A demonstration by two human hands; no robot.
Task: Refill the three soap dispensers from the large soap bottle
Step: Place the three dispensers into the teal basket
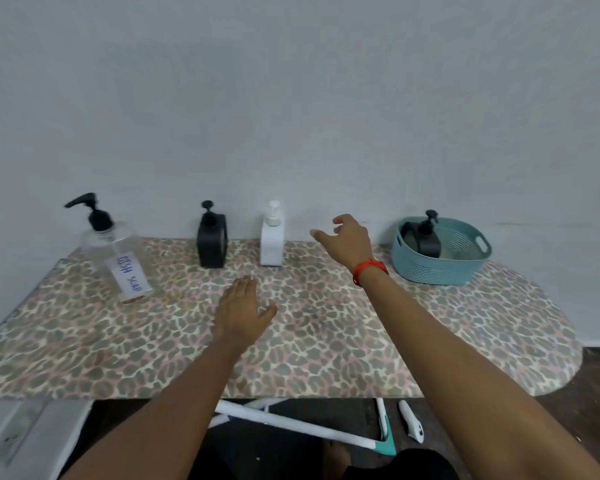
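Large soap bottle (pixel 118 252): clear, labelled dish soap, at the board's back-left corner, pump on, clear of the work area.
Black dispenser (pixel 212 241) and white dispenser (pixel 272 237): side by side along the back edge, upright, capped.
Third dispenser (pixel 426 237): inside the teal basket (pixel 440 268) at the back right.
Right hand (pixel 347 242): fingers spread, empty, just beside the white dispenser, likely reaching.
Left hand (pixel 241 306): flat, open, mid-board (pixel 84 341), probably steadying.

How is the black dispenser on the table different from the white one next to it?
The black dispenser is dark with a black pump; the white dispenser is white with a white pump. The black one looks wider and stands to the left of the white one. Both are squarish, upright pump bottles against the wall, untouched by either hand.
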